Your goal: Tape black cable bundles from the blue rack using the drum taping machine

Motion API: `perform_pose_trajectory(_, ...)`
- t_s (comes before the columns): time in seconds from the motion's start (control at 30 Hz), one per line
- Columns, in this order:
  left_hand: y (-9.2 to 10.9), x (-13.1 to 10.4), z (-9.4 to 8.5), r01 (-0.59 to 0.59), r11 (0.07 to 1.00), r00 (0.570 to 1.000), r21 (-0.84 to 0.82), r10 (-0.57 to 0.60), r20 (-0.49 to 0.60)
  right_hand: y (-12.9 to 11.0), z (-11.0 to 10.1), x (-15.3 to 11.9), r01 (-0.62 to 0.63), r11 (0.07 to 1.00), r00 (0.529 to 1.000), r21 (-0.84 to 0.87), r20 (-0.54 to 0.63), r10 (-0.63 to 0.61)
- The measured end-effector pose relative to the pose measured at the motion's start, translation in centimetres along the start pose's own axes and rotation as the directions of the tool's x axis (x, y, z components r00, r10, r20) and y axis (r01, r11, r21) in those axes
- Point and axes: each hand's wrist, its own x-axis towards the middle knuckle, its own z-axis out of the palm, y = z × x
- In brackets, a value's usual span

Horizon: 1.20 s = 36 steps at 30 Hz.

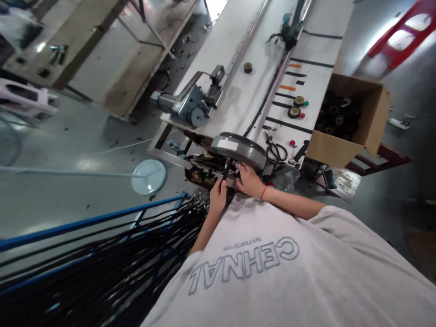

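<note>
Black cables along blue rack. Left hand: fingers clamped on black strip, at table's near end, just before grey round drum. Right hand beside strip, fingers bent, cannot tell if gripping. Scissors, 2 tape rolls on table. Open carton right of table.

Watching remotely, I see a white tabletop at twelve o'clock, barred with black and orange strips towards two. The held piece at centre is black. The cardboard box at three is brown, the wristband at four red. Grey-outlined lettering patterns the pale shirt at five; at eight, black cords, blue frame.
</note>
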Motion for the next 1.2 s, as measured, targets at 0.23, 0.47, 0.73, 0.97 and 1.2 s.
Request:
perform_pose_trajectory(0.23,-0.5,-0.2,-0.2,0.029,0.996,0.999,-0.079,-0.032,-0.039,1.5,1.5,4.2,-0.252,0.968,0.964,0.015,0.094,0.249)
perform_pose_trajectory(0.47,-1.3,0.1,0.1,-0.012,0.989,1.0,-0.147,0.011,-0.008,1.7,0.2,2.8,-0.023,0.987,0.998,0.162,0.06,0.013)
perform_pose_trajectory(0.73,-3.1,1.0,1.7,-0.048,0.996,0.998,-0.078,0.05,0.024,0.1,-0.8,4.0,0.094,0.992,0.979,0.084,0.175,-0.108)
perform_pose_trajectory(0.97,-1.9,0.1,2.1,-0.147,0.988,0.989,0.036,0.148,-0.027,-0.2,-0.5,6.8,0.137,0.99,0.963,-0.019,0.235,-0.129)
perform_pose_trajectory(1.2,-2.2,-0.3,2.6,0.021,0.999,1.0,0.03,-0.021,0.003,-0.8,-4.8,3.9,-0.107,0.993,0.981,-0.044,0.158,0.113)
